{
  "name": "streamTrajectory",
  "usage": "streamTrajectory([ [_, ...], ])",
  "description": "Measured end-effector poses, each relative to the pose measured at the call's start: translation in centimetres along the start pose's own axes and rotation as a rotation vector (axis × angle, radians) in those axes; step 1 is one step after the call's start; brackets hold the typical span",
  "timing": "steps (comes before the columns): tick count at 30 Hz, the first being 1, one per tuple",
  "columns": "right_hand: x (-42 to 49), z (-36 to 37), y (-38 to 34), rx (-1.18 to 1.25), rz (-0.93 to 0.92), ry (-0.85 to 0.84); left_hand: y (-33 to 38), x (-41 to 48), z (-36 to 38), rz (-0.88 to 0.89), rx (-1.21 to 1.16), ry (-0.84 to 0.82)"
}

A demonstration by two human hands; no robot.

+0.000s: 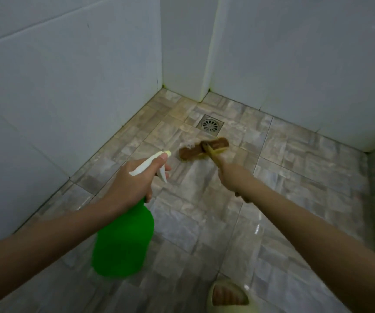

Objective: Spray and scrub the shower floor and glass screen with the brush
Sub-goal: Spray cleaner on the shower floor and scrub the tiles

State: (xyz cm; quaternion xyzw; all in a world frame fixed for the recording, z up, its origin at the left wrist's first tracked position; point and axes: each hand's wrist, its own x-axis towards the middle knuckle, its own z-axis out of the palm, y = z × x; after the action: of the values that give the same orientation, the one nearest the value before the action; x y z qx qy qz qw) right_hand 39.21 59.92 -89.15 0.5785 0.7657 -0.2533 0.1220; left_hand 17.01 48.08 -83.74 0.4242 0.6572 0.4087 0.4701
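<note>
Right, so both hands are busy. Our L hand (134,179) is wrapped round the neck of the green spray bottle (125,240), fingers by the trigger, nozzle pointing fwd at the floor near the brush. Our R hand (231,177) grips the yellow handle of the brush (204,148), whose brown head sits on the floor tiles (295,177) just short of the drain (209,124). The glass screen isn't in view.

Risks, as we judge them:
- **Slipping:** the tiles look wet & glossy, so our foot in the slipper (227,297) could slide if we lean fwd.
- **Snagging:** a hard push could run the head onto the drain grate & catch the bristles.
- **Overspray:** nozzle & brush are close together, so a squeeze now would prob. mist our R wrist as much as the floor.
- **Weak pressure:** we're scrubbing one-handed at full reach, so the head may skate.

Room: there's open floor to the R and back toward us. It's tight on the L, where the wall (69,86) meets the floor. It's also tight ahead, where a boxed-out corner (186,53) juts in just beyond the drain. We'd keep strokes short there, esp. along the wall edges.
</note>
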Motion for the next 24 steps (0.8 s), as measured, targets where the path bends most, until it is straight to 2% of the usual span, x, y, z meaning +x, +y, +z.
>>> streamTrajectory([
  [2, 1.1, 0.1, 0.9, -0.018, 0.034, 0.044, -0.6, 0.1, 1.0, -0.015, -0.005, 0.053],
  [4, -1.9, 1.5, 2.1, -0.003, 0.078, 0.069, -1.0, -0.1, 1.9, -0.015, 0.014, 0.078],
  [7, -7.3, 3.6, 2.7, 0.017, 0.110, -0.022, -0.9, -0.6, 3.2, -0.023, -0.011, 0.099],
  [11, -0.2, 1.1, 2.2, 0.042, 0.018, 0.068, -0.6, 0.2, 4.6, -0.042, -0.027, 0.145],
  [14, 4.3, -1.1, 2.9, 0.069, -0.055, 0.060, -0.7, 0.8, 5.3, -0.044, -0.040, 0.184],
  [20, -7.2, 3.3, 5.1, -0.016, 0.027, 0.013, 0.7, 1.6, 6.2, -0.058, -0.079, 0.238],
  [24, -0.1, 1.6, 3.3, 0.003, -0.030, 0.123, 0.9, 2.7, 6.5, -0.059, -0.068, 0.231],
])
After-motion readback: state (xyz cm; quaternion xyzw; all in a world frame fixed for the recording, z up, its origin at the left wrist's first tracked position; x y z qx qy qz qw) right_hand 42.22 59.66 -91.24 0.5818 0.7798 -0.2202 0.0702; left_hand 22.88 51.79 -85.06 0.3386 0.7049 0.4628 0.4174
